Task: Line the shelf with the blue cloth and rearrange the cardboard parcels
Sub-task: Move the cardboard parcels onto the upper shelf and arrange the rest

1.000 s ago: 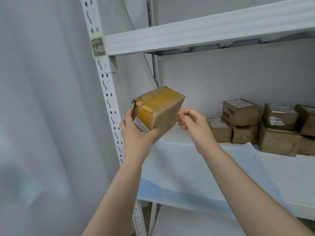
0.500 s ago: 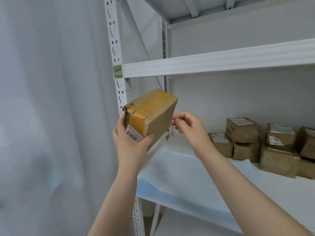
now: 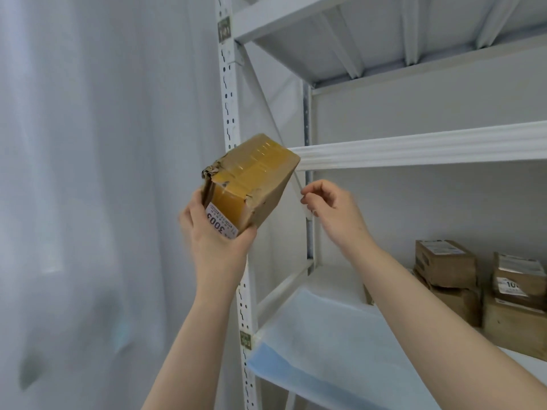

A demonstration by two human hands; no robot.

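head view: the left hand (image 3: 217, 238) grips the lower end of a tilted cardboard parcel (image 3: 251, 182) at frame centre, fingers and thumb curled round it, label facing the camera. the right hand (image 3: 334, 213) hovers just right of the parcel, apart from it, fingers loosely curled and holding nothing. the blue cloth (image 3: 319, 347) lies on the shelf (image 3: 524, 361) at lower right, below both hands. stacked parcels (image 3: 473, 279) sit at the right edge.

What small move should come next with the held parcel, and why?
Probably bring the right hand onto the parcel to steady it: only the left hand grips it, tilted in mid-air, and the right hand hovers beside it, not touching.
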